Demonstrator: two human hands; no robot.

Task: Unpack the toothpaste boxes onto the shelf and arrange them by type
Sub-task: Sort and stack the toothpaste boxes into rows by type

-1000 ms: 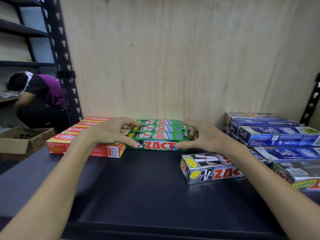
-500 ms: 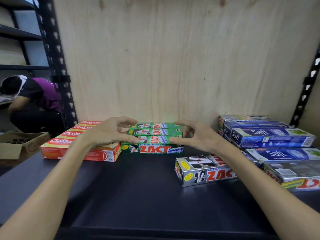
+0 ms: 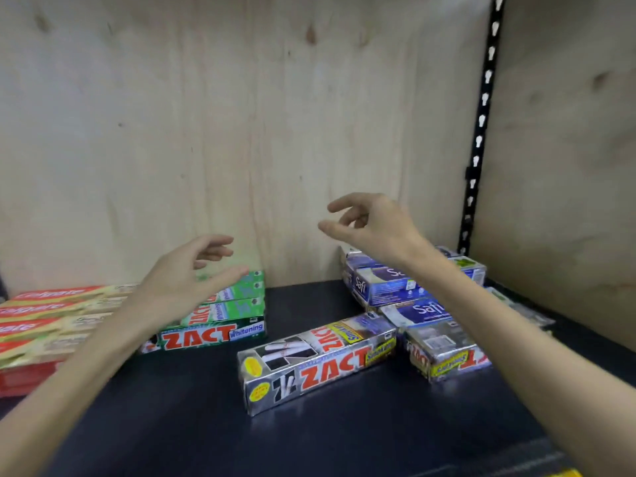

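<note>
Green Zact Whitening boxes [image 3: 220, 325] lie side by side on the dark shelf [image 3: 192, 407], next to red Colgate boxes [image 3: 38, 321] at the left. A silver Zact box [image 3: 320, 363] lies askew in the middle, with another silver Zact box [image 3: 447, 352] to its right. Blue Safi boxes [image 3: 389, 287] are stacked at the back right. My left hand [image 3: 189, 270] hovers above the green boxes, fingers relaxed, holding nothing. My right hand [image 3: 371, 225] is raised in the air left of the Safi stack, fingers loosely curled and empty.
A plywood back panel [image 3: 241, 132] closes the rear of the shelf. A black perforated upright [image 3: 481, 115] stands at the right, with plywood beyond it. Bare shelf surface lies in front of the boxes.
Both hands have let go of the green Zact boxes and lifted off them. The right hand rose higher and to the right. The view swung right.
</note>
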